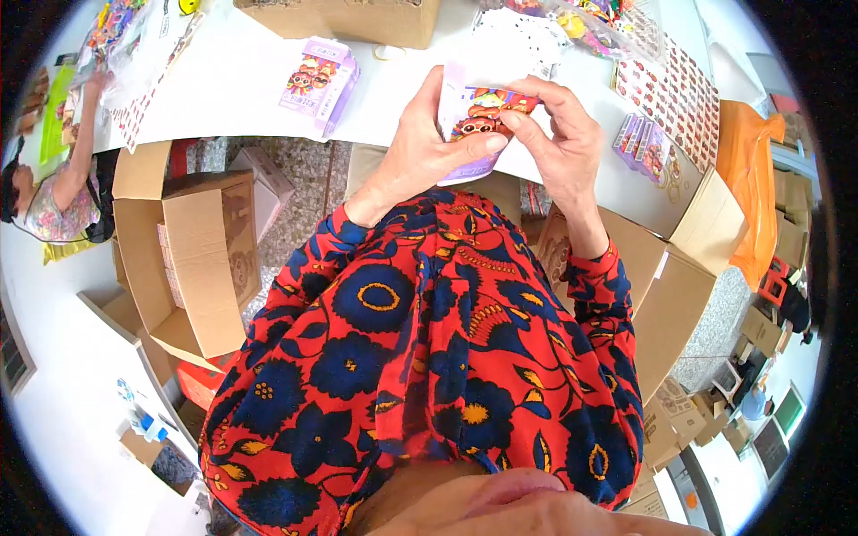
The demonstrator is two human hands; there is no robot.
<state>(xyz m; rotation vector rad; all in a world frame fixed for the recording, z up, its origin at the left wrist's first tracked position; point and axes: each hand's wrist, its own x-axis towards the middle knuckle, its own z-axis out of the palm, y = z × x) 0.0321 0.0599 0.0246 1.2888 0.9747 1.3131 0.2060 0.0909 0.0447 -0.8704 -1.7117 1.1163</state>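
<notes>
My left hand (pixel 417 143) grips a small purple-and-white carton (pixel 471 168) from its left side, with the thumb across its front. A white flap stands up at its far end. My right hand (pixel 565 134) pinches a bright red-and-yellow cartoon-printed piece (pixel 492 100) between thumb and fingers. That piece lies against the carton, partly covered by my fingers; I cannot tell whether it is inside or in front. Both hands are above the near edge of the white table (pixel 393 98). To their left lies a stack of flat purple printed cartons (pixel 317 87).
Right of my hands are several small purple packs (pixel 640 147), rubber bands (pixel 672 181) and sticker sheets (pixel 661 85). A cardboard box (pixel 349 20) and plastic bags (pixel 599 27) stand farther back. Open cartons (pixel 204 268) flank me. A person (pixel 67 192) works at far left.
</notes>
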